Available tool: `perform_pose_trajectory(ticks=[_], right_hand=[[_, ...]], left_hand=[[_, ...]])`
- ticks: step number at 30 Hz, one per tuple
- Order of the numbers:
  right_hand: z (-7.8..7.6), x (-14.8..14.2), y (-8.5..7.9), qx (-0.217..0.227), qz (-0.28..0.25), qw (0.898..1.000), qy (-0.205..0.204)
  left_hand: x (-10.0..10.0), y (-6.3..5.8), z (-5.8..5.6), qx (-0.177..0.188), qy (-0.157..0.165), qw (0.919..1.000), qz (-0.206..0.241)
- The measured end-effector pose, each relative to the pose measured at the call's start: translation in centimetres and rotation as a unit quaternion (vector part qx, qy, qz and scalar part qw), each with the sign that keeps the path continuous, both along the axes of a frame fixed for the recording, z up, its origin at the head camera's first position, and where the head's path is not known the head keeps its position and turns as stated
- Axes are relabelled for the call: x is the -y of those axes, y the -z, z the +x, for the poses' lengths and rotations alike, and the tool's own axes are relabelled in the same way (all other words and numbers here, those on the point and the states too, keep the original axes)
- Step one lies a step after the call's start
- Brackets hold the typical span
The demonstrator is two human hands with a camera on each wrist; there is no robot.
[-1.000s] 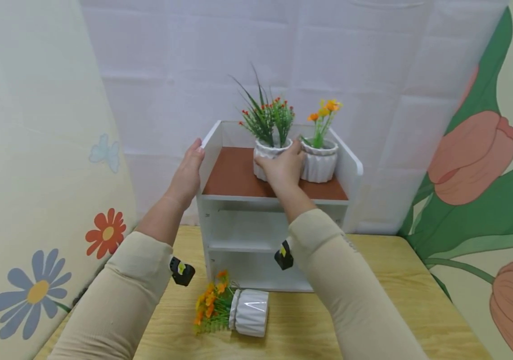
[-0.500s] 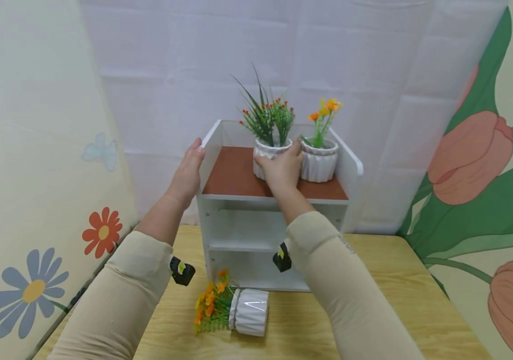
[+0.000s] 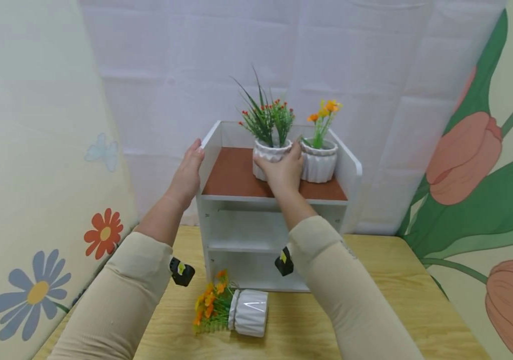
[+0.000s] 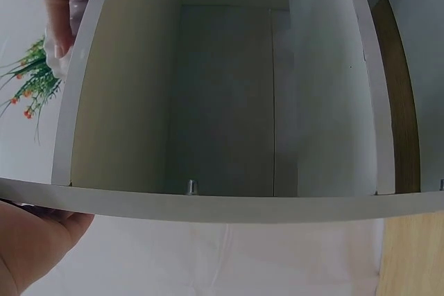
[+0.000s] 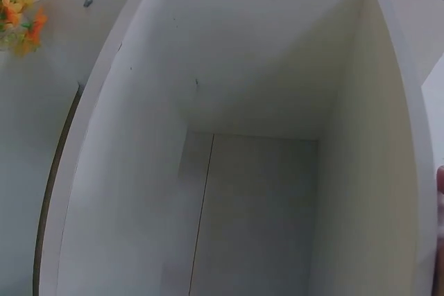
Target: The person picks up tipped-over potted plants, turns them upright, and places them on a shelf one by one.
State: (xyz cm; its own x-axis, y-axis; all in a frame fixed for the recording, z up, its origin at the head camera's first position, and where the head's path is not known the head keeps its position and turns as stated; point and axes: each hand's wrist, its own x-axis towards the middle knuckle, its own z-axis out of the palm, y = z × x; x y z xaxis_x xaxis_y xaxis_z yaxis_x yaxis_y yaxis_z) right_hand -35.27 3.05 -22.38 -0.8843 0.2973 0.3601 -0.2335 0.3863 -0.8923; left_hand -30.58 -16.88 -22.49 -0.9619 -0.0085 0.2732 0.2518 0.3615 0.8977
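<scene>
On the brown top of a small white shelf unit point(image 3: 247, 199), my right hand point(image 3: 283, 170) grips a ribbed white flowerpot point(image 3: 262, 167) of grassy leaves and small red flowers. The thumb lies at the pot's left and the fingers on its right. A second white flowerpot point(image 3: 318, 165), with orange flowers, stands upright just right of that hand. My left hand point(image 3: 186, 172) lies with straight fingers along the outside of the unit's left side panel. In the left wrist view, the left hand point(image 4: 38, 244) shows beside that panel, and the red-flowered plant point(image 4: 31, 84) hangs at the edge.
A third white flowerpot point(image 3: 251, 312) with orange flowers lies on its side on the wooden table point(image 3: 297, 330), in front of the unit. Bare compartments point(image 4: 222, 102) sit under the top. White cloth point(image 3: 184, 75) hangs behind, and painted walls flank both sides.
</scene>
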Motion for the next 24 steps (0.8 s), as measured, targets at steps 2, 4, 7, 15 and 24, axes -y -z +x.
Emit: perform_pose_trajectory(ticks=[2, 4, 7, 15, 24], right_hand=[[0.0, 0.0, 0.1, -0.007, 0.004, 1.0, 0.004], [0.0, -0.1, 0.1, -0.013, 0.007, 1.0, 0.007], [0.1, -0.2, 0.2, -0.017, 0.007, 1.0, 0.006], [0.4, -0.5, 0.4, -0.021, 0.009, 1.0, -0.008], [1.4, -1.6, 0.3, -0.009, -0.003, 0.999, -0.053]], left_hand=[[0.1, 0.0, 0.0, 0.001, 0.0, 1.0, 0.002], [0.1, 0.0, 0.0, 0.001, 0.001, 1.0, 0.003], [0.1, 0.0, 0.0, 0.001, 0.001, 1.0, 0.001], [0.2, 0.0, 0.0, 0.003, 0.003, 1.0, 0.005], [0.4, -0.1, -0.1, 0.001, 0.0, 1.0, 0.005]])
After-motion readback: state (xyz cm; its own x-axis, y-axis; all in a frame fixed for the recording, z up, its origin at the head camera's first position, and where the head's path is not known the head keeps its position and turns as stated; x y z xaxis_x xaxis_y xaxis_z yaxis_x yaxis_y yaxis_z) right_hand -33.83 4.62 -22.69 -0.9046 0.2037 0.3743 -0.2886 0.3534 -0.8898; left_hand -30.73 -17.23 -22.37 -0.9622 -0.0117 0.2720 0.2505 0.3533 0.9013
